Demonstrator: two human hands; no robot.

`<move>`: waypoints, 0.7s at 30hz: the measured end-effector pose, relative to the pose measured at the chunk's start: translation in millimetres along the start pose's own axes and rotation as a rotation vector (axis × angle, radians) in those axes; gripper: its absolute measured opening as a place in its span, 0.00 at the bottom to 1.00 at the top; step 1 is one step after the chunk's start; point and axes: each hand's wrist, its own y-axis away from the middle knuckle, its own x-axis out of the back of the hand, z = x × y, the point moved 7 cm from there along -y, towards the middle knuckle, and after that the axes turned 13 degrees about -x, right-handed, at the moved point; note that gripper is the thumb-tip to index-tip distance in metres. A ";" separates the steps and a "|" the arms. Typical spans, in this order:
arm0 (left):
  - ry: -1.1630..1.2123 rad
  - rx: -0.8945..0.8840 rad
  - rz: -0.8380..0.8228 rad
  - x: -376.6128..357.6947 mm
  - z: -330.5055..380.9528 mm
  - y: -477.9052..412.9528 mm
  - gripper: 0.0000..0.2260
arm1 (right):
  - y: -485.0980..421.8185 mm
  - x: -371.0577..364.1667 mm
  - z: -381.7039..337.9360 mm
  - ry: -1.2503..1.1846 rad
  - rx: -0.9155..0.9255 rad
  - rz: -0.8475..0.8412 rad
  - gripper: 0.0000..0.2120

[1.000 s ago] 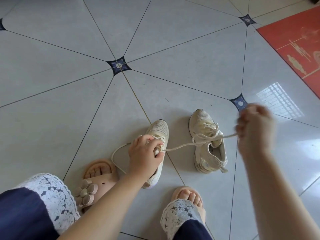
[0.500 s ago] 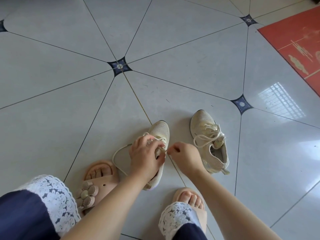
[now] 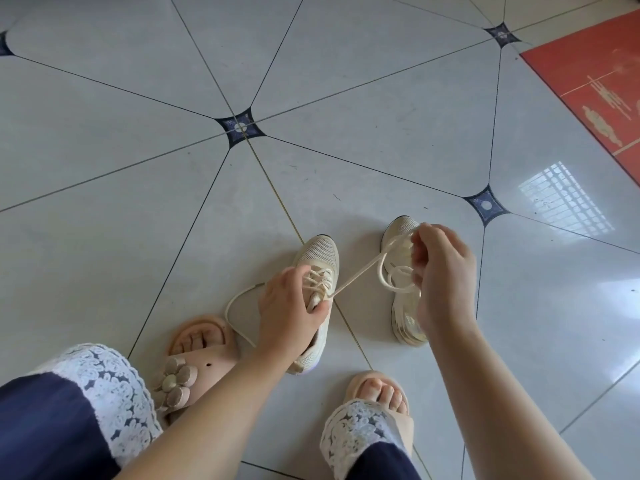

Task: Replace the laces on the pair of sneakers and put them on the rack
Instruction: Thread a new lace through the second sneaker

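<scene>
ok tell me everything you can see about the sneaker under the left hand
The sneaker is cream, with a mesh-looking toe and pale sole, sitting on the tiled floor, toe pointing away from the person. Its cream lace crosses the visible eyelets. The left hand holds it at the tongue; one lace end runs taut to the right hand, the other lies looped on the floor.

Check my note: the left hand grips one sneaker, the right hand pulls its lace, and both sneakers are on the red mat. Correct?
No. The held sneaker and other sneaker are on the tile floor, not the mat, which lies apart at upper right in the head view. The left hand does grip one and the right hand pulls its lace.
</scene>
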 end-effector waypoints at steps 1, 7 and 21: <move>0.045 0.038 -0.009 -0.2 -4.5 1.4 0.27 | -3.7 -6.9 4.8 0.105 -0.019 -0.042 0.10; 0.248 0.058 -0.200 -3.0 -17.5 3.0 0.35 | -5.0 -34.8 64.8 0.839 0.015 -0.170 0.13; 0.027 -0.155 -0.339 11.3 -14.5 -2.4 0.22 | 9.5 -64.0 93.6 0.944 0.155 -0.341 0.32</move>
